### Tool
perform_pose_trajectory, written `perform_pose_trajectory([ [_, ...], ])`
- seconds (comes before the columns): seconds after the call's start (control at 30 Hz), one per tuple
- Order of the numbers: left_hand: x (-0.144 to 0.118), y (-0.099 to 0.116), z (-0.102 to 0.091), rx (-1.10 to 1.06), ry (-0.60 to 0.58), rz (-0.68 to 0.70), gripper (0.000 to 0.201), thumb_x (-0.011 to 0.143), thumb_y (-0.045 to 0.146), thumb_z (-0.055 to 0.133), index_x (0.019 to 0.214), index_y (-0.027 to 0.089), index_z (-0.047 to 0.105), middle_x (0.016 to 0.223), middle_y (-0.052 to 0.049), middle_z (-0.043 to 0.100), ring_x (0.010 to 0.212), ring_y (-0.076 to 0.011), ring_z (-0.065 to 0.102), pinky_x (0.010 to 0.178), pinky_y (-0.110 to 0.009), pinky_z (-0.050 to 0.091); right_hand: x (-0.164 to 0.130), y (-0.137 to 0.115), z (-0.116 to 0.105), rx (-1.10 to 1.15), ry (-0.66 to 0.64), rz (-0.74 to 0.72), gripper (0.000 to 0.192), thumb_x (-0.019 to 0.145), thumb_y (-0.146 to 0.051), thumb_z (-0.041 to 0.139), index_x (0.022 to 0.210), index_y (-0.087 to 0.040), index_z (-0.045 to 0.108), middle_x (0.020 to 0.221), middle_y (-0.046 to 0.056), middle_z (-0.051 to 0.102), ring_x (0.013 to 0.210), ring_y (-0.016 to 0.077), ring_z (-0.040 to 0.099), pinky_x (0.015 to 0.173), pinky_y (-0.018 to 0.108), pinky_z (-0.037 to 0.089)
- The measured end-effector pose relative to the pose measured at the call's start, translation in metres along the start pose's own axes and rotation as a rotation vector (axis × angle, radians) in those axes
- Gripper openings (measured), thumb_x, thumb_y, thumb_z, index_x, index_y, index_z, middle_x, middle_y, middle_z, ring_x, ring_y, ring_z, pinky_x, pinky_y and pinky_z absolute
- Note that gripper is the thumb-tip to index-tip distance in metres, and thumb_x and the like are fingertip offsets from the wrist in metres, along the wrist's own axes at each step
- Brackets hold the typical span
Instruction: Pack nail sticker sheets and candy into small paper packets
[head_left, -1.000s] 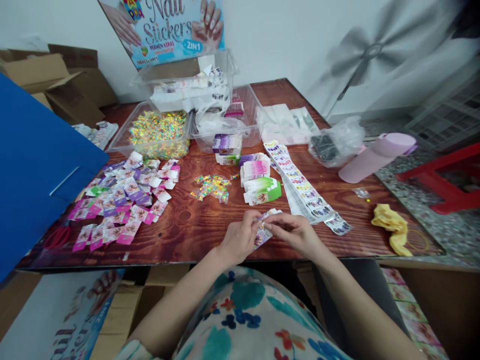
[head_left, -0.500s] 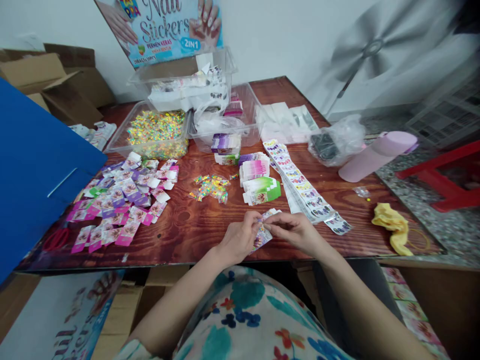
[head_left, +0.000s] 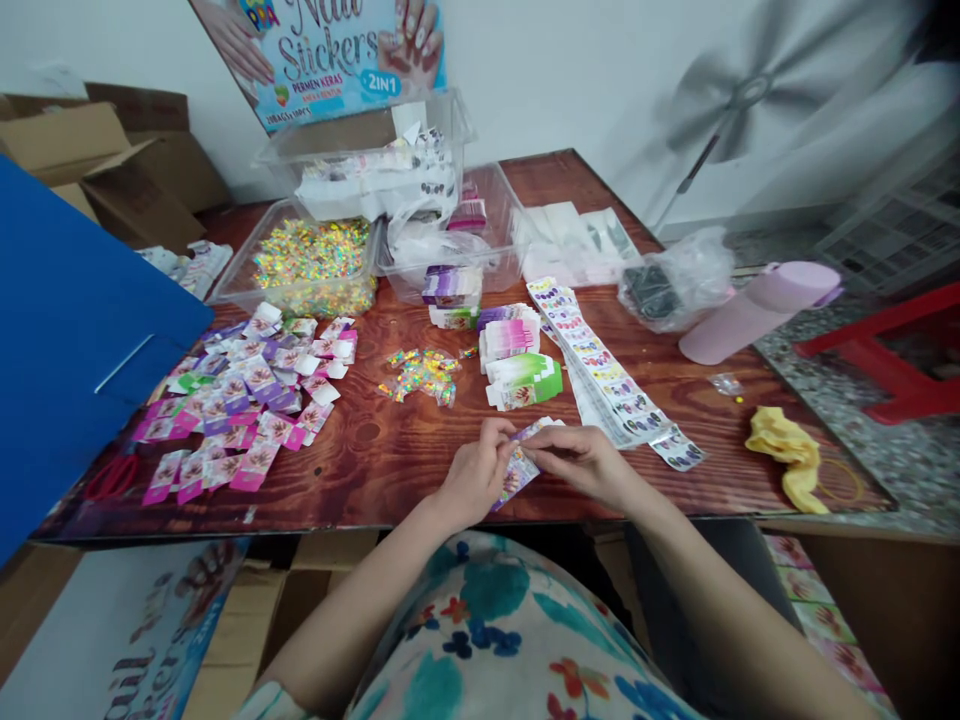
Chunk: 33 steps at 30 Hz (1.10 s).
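Purple sticker card [head_left: 517, 468] pinched between left hand [head_left: 474, 478]; right hand [head_left: 585, 462]; possibly folded.

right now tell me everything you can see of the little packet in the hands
The little packet is a small flat card sleeve, printed purple and pink with white edges. It is held tilted just above the near edge of the wooden table, pinched between the left hand and the right hand. The fingers cover most of it, so its print cannot be read, and its top end looks open.
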<state>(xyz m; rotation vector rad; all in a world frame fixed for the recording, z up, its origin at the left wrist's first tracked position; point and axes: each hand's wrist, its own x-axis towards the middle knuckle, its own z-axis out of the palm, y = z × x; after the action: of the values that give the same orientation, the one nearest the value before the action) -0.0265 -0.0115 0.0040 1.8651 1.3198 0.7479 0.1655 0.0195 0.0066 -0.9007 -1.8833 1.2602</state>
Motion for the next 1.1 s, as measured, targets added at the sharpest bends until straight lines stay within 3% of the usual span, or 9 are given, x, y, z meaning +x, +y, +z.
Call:
perform_pose_trajectory([
  [0.1, -0.001, 0.002, -0.002, -0.018, 0.034, -0.011, 0.016, 0.098, 0.031, 0.032, 0.110, 0.022, 0.038, 0.085, -0.002, 0.065, 0.076, -0.0175, 0.065, 0.069, -0.029, 0.044, -0.006, 0.000, 0.009, 0.038, 0.069, 0.000, 0.021, 0.084, -0.029, 0.068, 0.102, -0.024, 0.076, 0.091, 0.006, 0.076, 0.080, 0.0206, 0.068, 0.073, 0.032, 0.053],
  [0.33, -0.007, 0.005, 0.000, -0.041, 0.077, 0.015, 0.016, 0.097, 0.027, 0.035, 0.112, 0.022, 0.039, 0.088, -0.002, 0.065, 0.078, -0.0173, 0.065, 0.071, -0.029, 0.044, -0.015, -0.002, 0.031, 0.143, 0.225, -0.077, 0.019, 0.084, -0.026, 0.068, 0.102, -0.028, 0.076, 0.095, 0.005, 0.074, 0.088, 0.0209, 0.068, 0.079, 0.034, 0.054],
  [0.53, -0.004, 0.006, -0.002, -0.180, 0.226, -0.069, 0.018, 0.098, 0.031, 0.035, 0.112, 0.022, 0.043, 0.085, -0.002, 0.061, 0.077, -0.0170, 0.062, 0.071, -0.029, 0.044, -0.020, -0.005, 0.049, 0.086, 0.263, -0.006, 0.038, 0.088, -0.030, 0.064, 0.126, -0.031, 0.064, 0.118, 0.005, 0.070, 0.106, 0.0234, 0.066, 0.092, 0.037, 0.053],
  [0.67, -0.009, 0.012, -0.002, -0.214, 0.245, -0.092, 0.024, 0.097, 0.029, 0.036, 0.116, 0.021, 0.048, 0.085, -0.002, 0.061, 0.078, -0.0162, 0.060, 0.075, -0.028, 0.045, -0.021, 0.002, 0.059, 0.071, 0.318, 0.033, 0.035, 0.090, -0.035, 0.061, 0.124, -0.030, 0.065, 0.125, 0.005, 0.067, 0.116, 0.0258, 0.062, 0.102, 0.042, 0.047],
  [0.8, -0.007, 0.002, -0.002, -0.250, 0.250, -0.101, 0.027, 0.098, 0.032, 0.034, 0.108, 0.020, 0.057, 0.082, -0.001, 0.062, 0.074, -0.0140, 0.059, 0.072, -0.026, 0.046, -0.017, 0.011, 0.061, 0.062, 0.255, 0.064, 0.042, 0.088, -0.041, 0.061, 0.128, -0.030, 0.062, 0.122, 0.006, 0.068, 0.113, 0.0258, 0.064, 0.100, 0.040, 0.049],
  [0.9, 0.010, -0.016, -0.037, -0.296, 0.425, -0.179, 0.033, 0.099, 0.036, 0.030, 0.100, 0.017, 0.057, 0.075, -0.001, 0.060, 0.062, -0.0121, 0.056, 0.062, -0.023, 0.046, -0.015, 0.015, 0.053, 0.094, 0.276, 0.112, 0.060, 0.088, -0.044, 0.060, 0.143, -0.031, 0.043, 0.116, 0.007, 0.069, 0.096, 0.0220, 0.070, 0.083, 0.035, 0.058],
  [0.97, 0.023, -0.027, -0.085, -0.188, 0.671, -0.219, 0.030, 0.099, 0.031, 0.029, 0.099, 0.016, 0.056, 0.080, -0.002, 0.062, 0.067, -0.0127, 0.058, 0.066, -0.024, 0.048, -0.016, 0.019, 0.041, 0.082, 0.340, 0.133, 0.061, 0.086, -0.046, 0.061, 0.142, -0.029, 0.043, 0.110, 0.007, 0.071, 0.091, 0.0218, 0.071, 0.078, 0.033, 0.059],
  [1.03, 0.031, -0.035, -0.143, 0.055, 0.911, -0.318, 0.026, 0.098, 0.026, 0.032, 0.098, 0.016, 0.056, 0.086, -0.005, 0.063, 0.078, -0.0153, 0.061, 0.076, -0.028, 0.050, -0.018, 0.024, 0.025, 0.003, 0.418, 0.140, 0.053, 0.084, -0.048, 0.063, 0.132, -0.026, 0.055, 0.106, 0.008, 0.072, 0.094, 0.0238, 0.070, 0.079, 0.034, 0.058],
  [1.1, 0.033, -0.040, -0.191, 0.102, 0.988, -0.362, 0.024, 0.096, 0.022, 0.035, 0.109, 0.014, 0.053, 0.108, -0.013, 0.061, 0.099, -0.0214, 0.059, 0.090, -0.036, 0.047, -0.022, 0.030, 0.009, -0.129, 0.502, 0.148, 0.047, 0.084, -0.051, 0.061, 0.121, -0.023, 0.062, 0.101, 0.009, 0.073, 0.090, 0.0249, 0.070, 0.078, 0.037, 0.058],
])
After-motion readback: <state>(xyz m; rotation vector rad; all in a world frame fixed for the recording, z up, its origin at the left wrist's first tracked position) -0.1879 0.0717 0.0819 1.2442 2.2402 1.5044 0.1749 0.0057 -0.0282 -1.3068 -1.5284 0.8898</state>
